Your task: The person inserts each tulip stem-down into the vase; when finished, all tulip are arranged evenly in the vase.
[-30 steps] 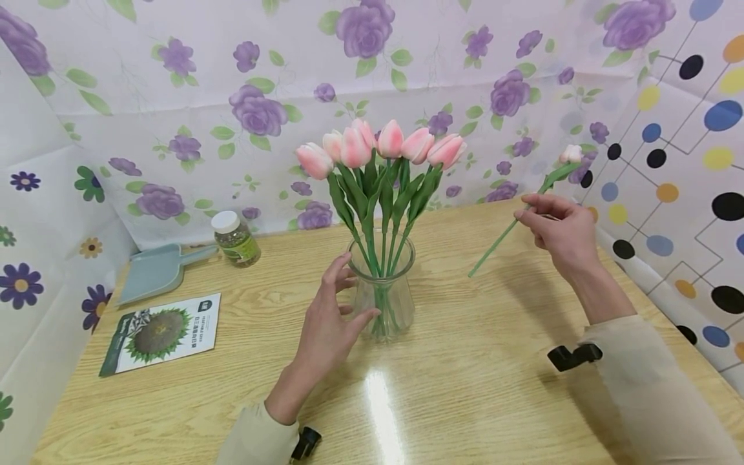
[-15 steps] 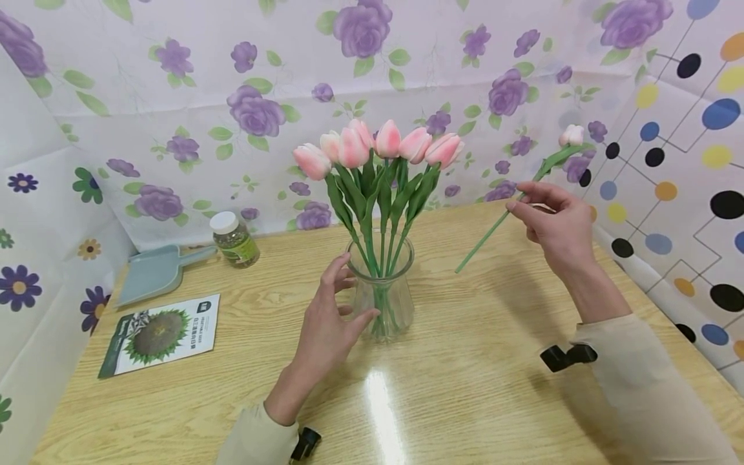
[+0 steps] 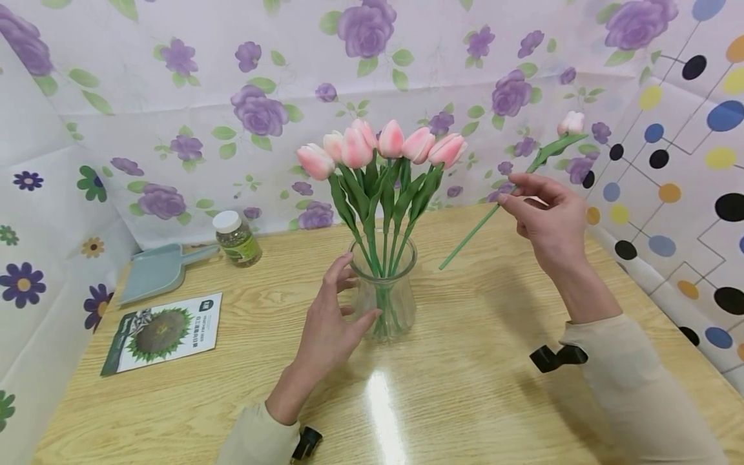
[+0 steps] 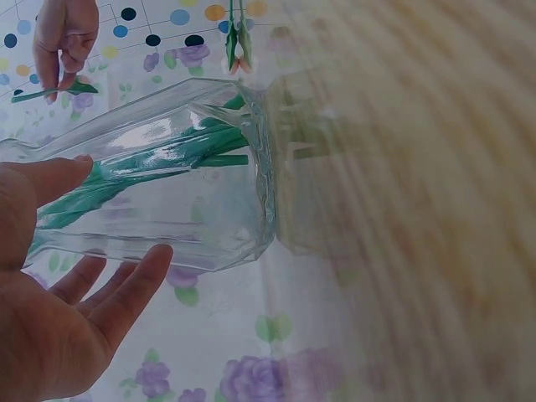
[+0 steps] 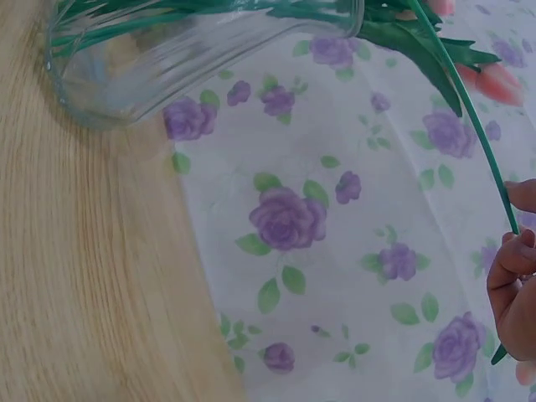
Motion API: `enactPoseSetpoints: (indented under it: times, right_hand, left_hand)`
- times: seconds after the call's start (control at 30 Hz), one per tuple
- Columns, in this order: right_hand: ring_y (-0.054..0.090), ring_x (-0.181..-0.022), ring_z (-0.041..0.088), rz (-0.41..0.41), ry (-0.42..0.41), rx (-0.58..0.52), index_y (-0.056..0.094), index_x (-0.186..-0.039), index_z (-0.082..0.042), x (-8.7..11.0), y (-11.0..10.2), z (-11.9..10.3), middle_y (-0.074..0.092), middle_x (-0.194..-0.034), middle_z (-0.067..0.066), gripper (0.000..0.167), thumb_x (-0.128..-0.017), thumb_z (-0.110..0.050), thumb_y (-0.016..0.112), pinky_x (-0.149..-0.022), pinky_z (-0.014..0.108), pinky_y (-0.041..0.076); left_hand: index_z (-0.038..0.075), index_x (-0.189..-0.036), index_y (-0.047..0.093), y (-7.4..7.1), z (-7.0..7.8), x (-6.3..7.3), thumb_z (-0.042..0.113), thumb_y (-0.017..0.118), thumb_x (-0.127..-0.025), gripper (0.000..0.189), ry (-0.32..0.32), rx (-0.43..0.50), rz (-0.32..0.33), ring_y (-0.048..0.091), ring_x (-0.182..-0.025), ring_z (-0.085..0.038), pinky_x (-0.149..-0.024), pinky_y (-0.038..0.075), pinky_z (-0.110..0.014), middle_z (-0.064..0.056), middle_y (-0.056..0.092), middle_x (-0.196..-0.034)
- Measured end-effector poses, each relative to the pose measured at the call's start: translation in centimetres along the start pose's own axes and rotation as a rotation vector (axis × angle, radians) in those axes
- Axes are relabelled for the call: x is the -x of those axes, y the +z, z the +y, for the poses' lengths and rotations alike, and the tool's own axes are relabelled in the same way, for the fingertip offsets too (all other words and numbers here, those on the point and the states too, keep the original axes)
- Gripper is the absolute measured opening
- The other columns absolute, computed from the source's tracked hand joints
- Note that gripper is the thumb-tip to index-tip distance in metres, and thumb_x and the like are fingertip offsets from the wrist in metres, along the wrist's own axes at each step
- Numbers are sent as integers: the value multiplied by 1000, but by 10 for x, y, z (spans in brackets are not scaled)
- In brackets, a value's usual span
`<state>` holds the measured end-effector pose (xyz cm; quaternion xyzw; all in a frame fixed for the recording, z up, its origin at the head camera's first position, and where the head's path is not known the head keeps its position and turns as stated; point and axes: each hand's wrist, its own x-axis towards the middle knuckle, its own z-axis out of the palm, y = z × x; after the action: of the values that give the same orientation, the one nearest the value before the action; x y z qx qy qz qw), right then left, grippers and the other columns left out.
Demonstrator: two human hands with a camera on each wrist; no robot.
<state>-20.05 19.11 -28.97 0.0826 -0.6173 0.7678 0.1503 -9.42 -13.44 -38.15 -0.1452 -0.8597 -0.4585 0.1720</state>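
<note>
A clear glass vase (image 3: 402, 310) stands on the table, holding several pink tulips (image 3: 391, 139) with green stems and leaves. My left hand (image 3: 331, 326) holds it from the left side, thumb in front and fingers behind. In the left wrist view, thumb and fingers lie on opposite sides of the glass vase (image 4: 222, 188). My right hand (image 3: 552, 216) pinches a single pink tulip (image 3: 473, 234) by the middle of its stem, in the air right of the vase. Its bud points up and right; the bare stem end slants down toward the vase.
A grey-blue dustpan (image 3: 152, 274), a white-capped jar (image 3: 238, 242) and a seed packet (image 3: 163, 332) lie at the left of the table. Flowered and dotted sheets (image 3: 372, 77) stand behind and beside it. More stems with pinkish tips (image 4: 239, 42) show in the left wrist view.
My right hand has moved left and slightly up with the tulip, bringing the stem's lower end closer to the vase. The left hand stays at the vase.
</note>
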Motion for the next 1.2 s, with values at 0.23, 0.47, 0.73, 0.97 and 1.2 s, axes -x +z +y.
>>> enactPoseSetpoints:
  times: [0.23, 0.47, 0.73, 0.97, 1.2]
  right_hand:
    - [52, -60, 9, 1, -39, -1, 79, -114, -2, 2, 12, -7, 67, -84, 0, 32, -83, 2, 87, -44, 20, 32]
    - [57, -61, 9, 1, -116, -15, 79, -111, 0, 5, 24, -11, 67, -84, 2, 27, -85, 5, 84, -43, 17, 35]
    - [59, -59, 10, 46, -237, 13, 79, -108, 1, 7, 38, -13, 67, -83, 3, 27, -82, 5, 84, -42, 16, 39]
    - [56, -56, 9, 62, -340, 92, 81, -107, -5, 10, 49, -14, 67, -88, 2, 29, -81, 6, 83, -48, 17, 42]
    - [56, -59, 8, 74, -419, 228, 79, -113, -3, 19, 59, -17, 68, -94, 0, 31, -83, 3, 85, -51, 15, 43]
  left_hand:
    - [25, -161, 23, -1, 0, 0, 2, 88, -84, 103, 4, -5, 1, 67, -122, -39, -81, 69, -43, -18, 60, -137]
    - [26, -161, 22, -1, 1, 0, 3, 88, -85, 104, 2, -12, 0, 67, -123, -37, -81, 69, -43, -18, 60, -138]
    - [25, -161, 23, -1, 1, 0, 3, 88, -85, 103, 17, -18, 4, 68, -122, -38, -80, 69, -43, -18, 60, -137]
    - [24, -161, 23, -1, 1, 0, 3, 88, -85, 102, 12, -18, 1, 68, -122, -37, -81, 69, -43, -18, 60, -137]
    - [25, -161, 23, -1, 0, 0, 4, 88, -85, 102, 6, -14, 0, 68, -122, -38, -81, 69, -43, -18, 60, -138]
